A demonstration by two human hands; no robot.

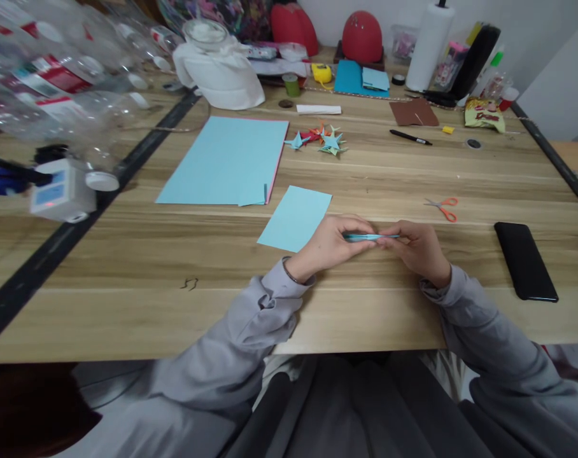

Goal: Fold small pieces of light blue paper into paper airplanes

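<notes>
A narrow piece of folded light-blue paper is held edge-on between my two hands, just over the table. My left hand pinches its left part between thumb and fingers. The right end sits in the pinch of my right hand, whose fingertips almost meet those of the left. Partly behind my left hand lies a flat light-blue sheet. Small orange-handled scissors rest on the table beyond my right hand. How the folds run inside the paper cannot be seen.
Large blue sheets lie at left, with folded paper stars beside them. A black phone lies at right, a pen farther back. Plastic bottles crowd the left, near a small white box.
</notes>
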